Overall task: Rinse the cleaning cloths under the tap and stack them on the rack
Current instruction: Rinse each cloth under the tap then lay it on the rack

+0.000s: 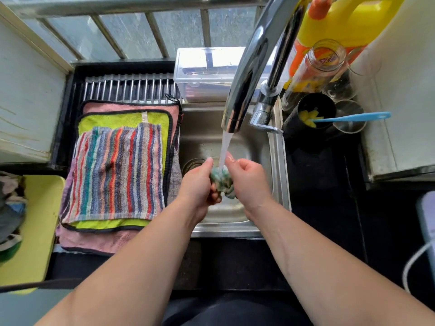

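Note:
Over the steel sink, my left hand and my right hand both grip a bunched green cloth. Water runs from the chrome tap straight onto the cloth between my hands. To the left, a metal rack holds a flat stack: a striped cloth on top, a lime cloth under it, a pink cloth at the bottom.
A clear plastic box stands behind the sink. Right of the tap are a yellow jug, a glass jar, a black cup with a blue brush. A yellow tray with crumpled cloths lies at left.

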